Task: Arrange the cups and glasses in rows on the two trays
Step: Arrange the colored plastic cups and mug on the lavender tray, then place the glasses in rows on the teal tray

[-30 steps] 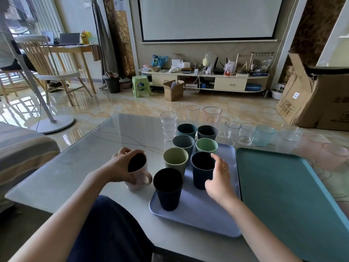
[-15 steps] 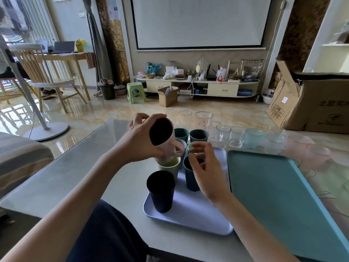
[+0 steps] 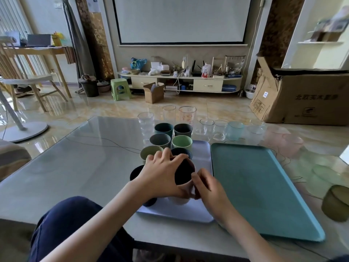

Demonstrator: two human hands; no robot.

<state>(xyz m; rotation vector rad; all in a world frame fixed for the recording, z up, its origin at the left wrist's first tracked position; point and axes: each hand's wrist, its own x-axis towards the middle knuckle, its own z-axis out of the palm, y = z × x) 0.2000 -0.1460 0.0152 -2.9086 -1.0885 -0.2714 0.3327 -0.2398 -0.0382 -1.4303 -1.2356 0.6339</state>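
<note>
A pink mug [image 3: 184, 183] with a dark inside stands on the front of the lavender tray [image 3: 201, 155], right of a dark cup [image 3: 136, 172]. My left hand [image 3: 162, 174] grips the mug's rim from above and the left. My right hand [image 3: 207, 188] touches its right side with the fingertips. Behind them, coloured cups stand in two rows: olive [image 3: 150, 151], grey [image 3: 160, 139], green [image 3: 181, 141], teal [image 3: 163, 128] and dark grey [image 3: 183, 129]. The teal tray [image 3: 255, 186] lies bare to the right.
Clear glasses [image 3: 188, 115] line the far table edge, among them a pale blue one [image 3: 235, 129] and faint pink ones [image 3: 291, 143]. An olive cup [image 3: 337, 203] sits at the right edge. A cardboard box [image 3: 306, 95] and chair [image 3: 24, 80] stand beyond the glass table.
My left hand lifted the pink mug from the table left of the tray, carried it over the cups, and brought it down on the tray's front right. My right hand moved to its side.
</note>
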